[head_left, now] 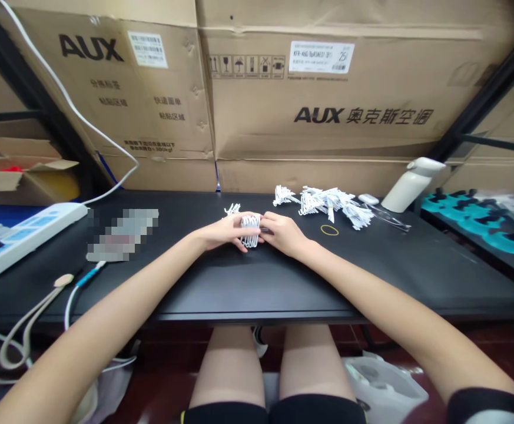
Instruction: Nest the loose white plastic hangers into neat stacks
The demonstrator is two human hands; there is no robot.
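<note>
Near the middle of the black table (248, 288), a small bundle of white hooks (250, 231) stands between my two hands. My left hand (225, 231) grips it from the left, thumb in front and fingers behind. At its right edge are the bent, closed fingertips of my right hand (283, 233), which appear to pinch that end. Just behind my left hand lie a few loose white hooks (232, 209). Further right sit heaped bundles of similar hooks (327, 203), and a yellow rubber band (330, 230) lies in front of them.
A white bottle (411, 187) and eyeglasses (391, 219) are at the back right, near teal objects (473, 224). On the left are a power strip (27, 244), a blurred-out phone-like object (126, 235) with a cable, and an open carton (31, 182). Large cardboard boxes (257, 129) form the back.
</note>
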